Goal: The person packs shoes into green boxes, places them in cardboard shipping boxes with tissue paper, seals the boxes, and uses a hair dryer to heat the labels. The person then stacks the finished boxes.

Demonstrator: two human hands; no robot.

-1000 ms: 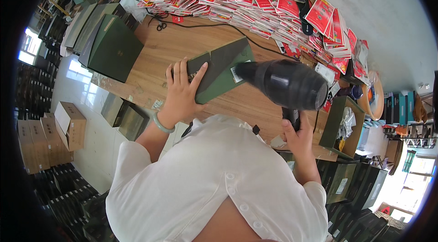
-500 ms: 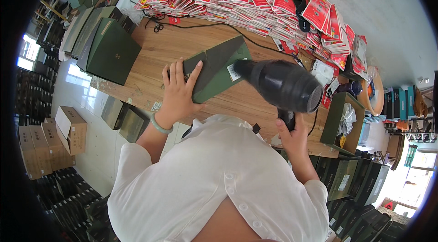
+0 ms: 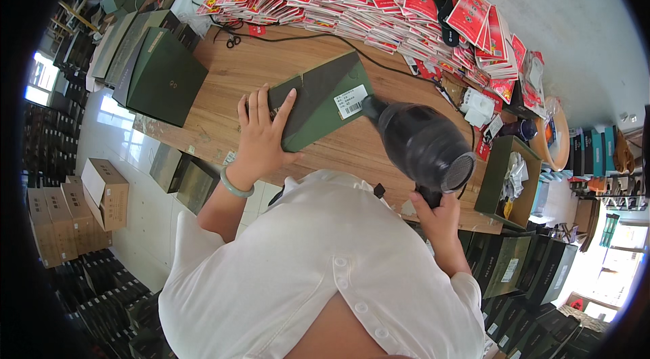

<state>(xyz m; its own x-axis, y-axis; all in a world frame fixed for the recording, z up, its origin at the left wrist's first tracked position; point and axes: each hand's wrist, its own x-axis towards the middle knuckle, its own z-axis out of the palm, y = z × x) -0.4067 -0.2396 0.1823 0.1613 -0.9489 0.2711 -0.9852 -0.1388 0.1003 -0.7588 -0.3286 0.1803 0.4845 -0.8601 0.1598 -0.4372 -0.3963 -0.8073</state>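
Observation:
A dark green shoe box [image 3: 313, 114] with a printed white label [image 3: 350, 102] lies at a slant on the wooden table in front of me. My left hand [image 3: 263, 130] grips its left end, fingers spread over the upper face and thumb along the near edge; a pale bangle circles that wrist. My right hand [image 3: 439, 218] is wrapped around the handle of a black hair dryer [image 3: 428, 141]. The dryer's nozzle points left at the label's right edge. The whole label shows, and it lies on the box's green side.
Red printed cards [image 3: 352, 10] are heaped along the table's back, with a black cord [image 3: 325, 35] in front. Scissors [image 3: 233, 41] lie far left. Green boxes [image 3: 166, 78] stand at the left edge; an open green box [image 3: 508, 183] sits on the right. Cartons [image 3: 105, 193] stand on the floor.
The hair dryer has moved right and slightly nearer to me, uncovering the label its nozzle had partly hidden. My left hand and the box have shifted only slightly.

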